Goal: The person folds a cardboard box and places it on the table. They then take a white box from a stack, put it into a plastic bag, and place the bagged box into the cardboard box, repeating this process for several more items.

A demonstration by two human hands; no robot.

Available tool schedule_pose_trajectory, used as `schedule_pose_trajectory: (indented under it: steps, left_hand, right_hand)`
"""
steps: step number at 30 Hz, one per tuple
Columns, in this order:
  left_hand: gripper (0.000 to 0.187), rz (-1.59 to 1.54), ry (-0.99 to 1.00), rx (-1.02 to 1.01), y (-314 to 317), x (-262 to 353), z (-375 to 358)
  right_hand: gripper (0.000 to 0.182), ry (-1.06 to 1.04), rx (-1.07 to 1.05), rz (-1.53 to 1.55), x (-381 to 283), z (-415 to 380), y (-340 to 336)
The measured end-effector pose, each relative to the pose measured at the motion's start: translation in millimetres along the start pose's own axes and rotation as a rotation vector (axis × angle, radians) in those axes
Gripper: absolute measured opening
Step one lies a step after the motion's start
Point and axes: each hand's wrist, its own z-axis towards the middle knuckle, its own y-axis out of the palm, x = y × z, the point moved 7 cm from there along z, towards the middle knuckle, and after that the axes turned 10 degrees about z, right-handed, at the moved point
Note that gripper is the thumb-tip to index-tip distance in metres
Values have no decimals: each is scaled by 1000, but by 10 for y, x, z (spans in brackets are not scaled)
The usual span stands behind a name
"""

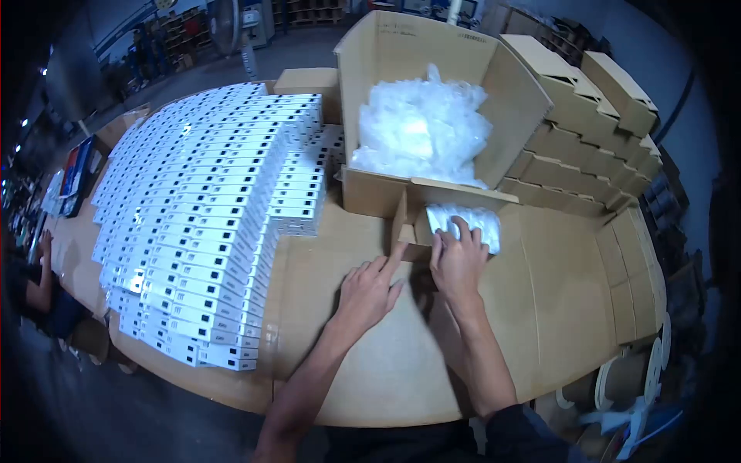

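A small open cardboard box [417, 251] stands in front of me, its flaps raised. A bundle of clear plastic packaging [490, 224] lies at the box's opening, partly inside it as far as I can see. My right hand [459, 262] has its fingers curled down over the bundle, gripping it; the fingertips are partly hidden. My left hand [367, 295] is to the left and nearer to me. Its index finger reaches out to the box's near left corner, and its thumb stands apart with nothing held.
Behind the small box, a large carton [374, 189] holds a heap of clear plastic packaging [424, 127]. Long stacks of white boxes [193, 208] fill the table's left side. Folded cardboard boxes [571, 150] are piled at right. Another person's arm [40, 289] shows at far left.
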Motion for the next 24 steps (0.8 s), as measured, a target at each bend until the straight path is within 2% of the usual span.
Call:
schedule_pose_trajectory:
  steps: [1, 3, 4, 7, 8, 9, 10, 14, 17, 21, 24]
  left_hand:
    - [80, 41, -14, -42, -52, 27, -29]
    - [80, 13, -50, 26, -157, -36, -156]
    - [80, 3, -65, 60, -224, -94, -198]
    - [65, 39, -143, 211, -494, -415, -344]
    - [60, 52, -164, 256, -593, -523, -402]
    - [44, 29, -229, 223, -714, -628, -411]
    - [42, 92, -225, 253, -788, -716, -410]
    - [35, 224, -199, 309, -809, -1067, -334]
    - [34, 286, -209, 291, -704, -1164, -247]
    - [30, 385, -225, 333, -648, -1128, -249]
    - [29, 327, -257, 343, -675, -1156, -306]
  right_hand:
    - [22, -5, -18, -11, -12, -29, -26]
    - [32, -49, -55, -38, -43, -102, -79]
    - [39, -50, 1, 34, -91, -112, -125]
    - [44, -224, 119, 337, -496, -113, -359]
    - [44, -252, 51, 469, -646, -106, -289]
    - [45, -275, -19, 598, -801, -108, -216]
    - [45, -298, -87, 724, -952, -103, -138]
    - [55, -397, -351, 711, -1361, 66, 570]
    - [63, -445, -382, 647, -1505, 221, 877]
    - [64, -431, -448, 570, -1585, 328, 1100]
    - [66, -426, -505, 517, -1572, 334, 1174]
